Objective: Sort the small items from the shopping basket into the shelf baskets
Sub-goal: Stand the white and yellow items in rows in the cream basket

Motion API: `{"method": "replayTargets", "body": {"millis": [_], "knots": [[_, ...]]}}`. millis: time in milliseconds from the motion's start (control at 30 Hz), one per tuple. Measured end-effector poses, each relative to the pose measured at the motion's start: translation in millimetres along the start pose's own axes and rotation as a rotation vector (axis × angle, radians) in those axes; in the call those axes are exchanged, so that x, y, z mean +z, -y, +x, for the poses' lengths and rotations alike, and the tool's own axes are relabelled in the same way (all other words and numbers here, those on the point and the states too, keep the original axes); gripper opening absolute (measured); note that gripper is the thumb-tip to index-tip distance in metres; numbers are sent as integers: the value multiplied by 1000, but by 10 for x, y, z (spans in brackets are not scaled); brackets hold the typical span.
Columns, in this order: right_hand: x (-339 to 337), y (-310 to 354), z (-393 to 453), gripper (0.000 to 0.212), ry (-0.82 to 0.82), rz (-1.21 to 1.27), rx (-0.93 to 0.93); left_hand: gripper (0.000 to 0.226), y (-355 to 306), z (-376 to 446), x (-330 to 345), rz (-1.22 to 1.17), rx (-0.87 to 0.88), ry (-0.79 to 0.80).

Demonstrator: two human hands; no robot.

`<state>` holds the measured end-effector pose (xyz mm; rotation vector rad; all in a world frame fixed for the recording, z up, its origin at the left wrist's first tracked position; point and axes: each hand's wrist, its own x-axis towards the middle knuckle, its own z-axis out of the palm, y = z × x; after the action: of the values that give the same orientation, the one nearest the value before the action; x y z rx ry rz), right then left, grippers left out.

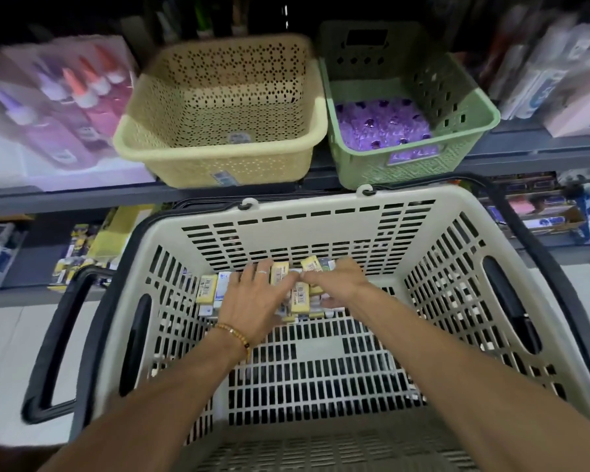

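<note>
Yellow-labelled small boxes (280, 294) are lying against the beige shopping basket's (321, 226) far wall; left hand (252, 301) and right hand (338, 284) are pressing together on them, grip unclear.

I have one view only, from the head camera: it looks forward and steeply down into the shopping basket (321, 229), close below me, with the shelf (82, 195) and its two baskets filling the top edge. Wide-angle bending shows.
</note>
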<state>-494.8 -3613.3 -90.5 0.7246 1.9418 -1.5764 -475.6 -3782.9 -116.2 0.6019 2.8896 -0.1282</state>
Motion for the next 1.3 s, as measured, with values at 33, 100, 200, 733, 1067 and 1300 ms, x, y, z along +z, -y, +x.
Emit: {"method": "replayTargets", "body": {"millis": [33, 100, 200, 733, 1067, 1300], "knots": [[3, 7, 17, 27, 8, 5, 10, 80, 44, 13, -14, -1, 15, 1], [-6, 3, 48, 31, 41, 28, 34, 75, 152, 42, -58, -17, 57, 0], [-56, -11, 78, 35, 93, 113, 51, 66, 259, 56, -101, -59, 83, -8], [-372, 211, -151, 64, 246, 294, -5, 57, 283, -62, -439, -844, -175, -188], [19, 1039, -976, 40, 366, 86, -399, 45, 540, -473, -1195, -1965, -516, -410], [553, 1812, -1050, 27, 297, 117, -573, 38, 818, -569, -1506, -2312, -579, -470]]}}
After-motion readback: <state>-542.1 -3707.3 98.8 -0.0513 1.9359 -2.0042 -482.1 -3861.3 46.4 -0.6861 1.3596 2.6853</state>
